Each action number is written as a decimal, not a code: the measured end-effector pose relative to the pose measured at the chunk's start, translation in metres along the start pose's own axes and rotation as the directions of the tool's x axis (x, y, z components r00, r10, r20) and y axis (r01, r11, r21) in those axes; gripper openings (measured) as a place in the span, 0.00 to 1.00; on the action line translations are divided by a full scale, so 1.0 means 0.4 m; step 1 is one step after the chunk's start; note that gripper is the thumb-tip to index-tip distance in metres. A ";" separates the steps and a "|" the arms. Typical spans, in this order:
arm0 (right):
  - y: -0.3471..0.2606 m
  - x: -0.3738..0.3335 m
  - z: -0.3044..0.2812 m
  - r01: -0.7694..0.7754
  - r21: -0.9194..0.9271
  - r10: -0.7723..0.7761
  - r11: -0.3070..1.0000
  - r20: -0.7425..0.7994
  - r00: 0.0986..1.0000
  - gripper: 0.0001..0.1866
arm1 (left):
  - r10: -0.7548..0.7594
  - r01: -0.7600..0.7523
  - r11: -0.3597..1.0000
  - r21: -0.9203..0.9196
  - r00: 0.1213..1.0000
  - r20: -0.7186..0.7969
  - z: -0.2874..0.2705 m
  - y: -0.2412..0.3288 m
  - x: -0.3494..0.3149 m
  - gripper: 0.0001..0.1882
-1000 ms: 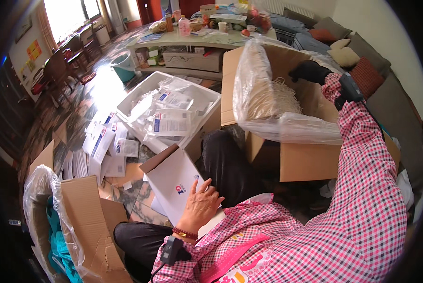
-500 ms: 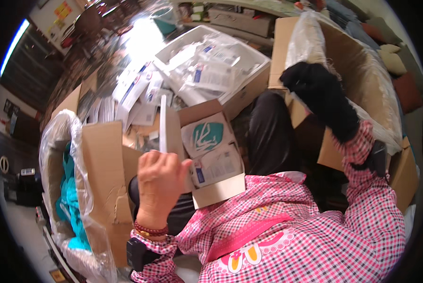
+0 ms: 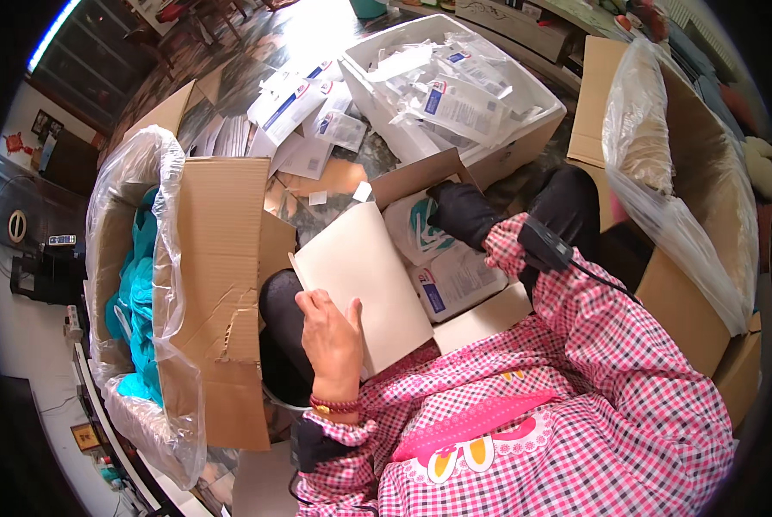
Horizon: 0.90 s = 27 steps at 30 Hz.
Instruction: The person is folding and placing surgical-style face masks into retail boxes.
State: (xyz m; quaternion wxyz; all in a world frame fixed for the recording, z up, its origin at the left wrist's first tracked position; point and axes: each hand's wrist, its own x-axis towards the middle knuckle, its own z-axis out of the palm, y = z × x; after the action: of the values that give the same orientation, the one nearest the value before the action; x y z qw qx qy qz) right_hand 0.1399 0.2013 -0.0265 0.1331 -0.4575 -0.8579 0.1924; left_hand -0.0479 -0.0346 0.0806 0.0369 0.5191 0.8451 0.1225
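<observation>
On my lap stands a small cardboard box [image 3: 481, 321], its pale lid flap [image 3: 364, 284] folded out to the left. My bare left hand [image 3: 330, 336] is closed on the flap's outer edge, thumb on top and fingertips partly hidden. Inside the box lie a clear packet with teal and white contents [image 3: 419, 226] and a white printed packet with a blue stripe [image 3: 459, 280]. My right hand [image 3: 465, 214], in a black glove, reaches to the box's far right side, close by the teal packet. Its dark fingers blend together, so their grip is unclear.
Left stands a plastic-lined carton [image 3: 218, 284] holding teal cloth-like items [image 3: 140, 302]. Another lined carton [image 3: 705, 155] is at right. Ahead, a white foam box [image 3: 377, 112] holds several printed packets; more packets [image 3: 291, 116] lie on the floor beside it.
My right hand has come from the right carton down to the small box. My left hand has lowered the lid flap outward, from upright to nearly flat. The view has shifted.
</observation>
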 end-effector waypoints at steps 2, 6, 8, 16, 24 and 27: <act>0.024 0.041 0.021 0.137 -0.015 -0.137 0.991 -0.052 0.989 0.32 | -0.050 0.050 0.998 -0.034 0.999 0.003 -0.019 -0.015 -0.014 0.24; 0.028 0.049 0.022 0.176 -0.070 -0.161 0.982 0.181 0.970 0.39 | -0.018 0.007 0.998 -0.065 0.985 -0.172 -0.036 -0.053 0.005 0.25; 0.036 0.030 0.035 0.211 -0.191 -0.174 0.959 0.192 0.966 0.40 | 0.041 -0.037 0.999 0.026 0.982 -0.182 -0.038 -0.058 0.021 0.24; -0.022 -0.125 0.021 0.205 -0.023 -0.192 0.979 0.254 0.948 0.16 | 0.419 -0.337 0.872 0.356 0.889 -0.185 0.070 -0.009 0.094 0.24; -0.010 -0.152 -0.062 0.125 0.256 -0.152 0.959 0.088 0.984 0.11 | 0.202 0.057 0.617 -0.785 0.952 0.229 0.230 0.091 0.133 0.14; 0.013 -0.143 -0.078 -0.019 0.410 -0.050 0.912 0.156 0.986 0.12 | 0.171 0.075 0.541 -0.837 0.965 0.197 0.249 0.099 0.140 0.13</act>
State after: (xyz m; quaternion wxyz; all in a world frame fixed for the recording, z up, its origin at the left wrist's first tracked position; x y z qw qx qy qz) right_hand 0.1876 0.1628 -0.0042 0.1570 -0.3952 -0.8101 0.4036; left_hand -0.0203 0.0490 -0.0022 0.3854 0.4723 0.6562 0.4446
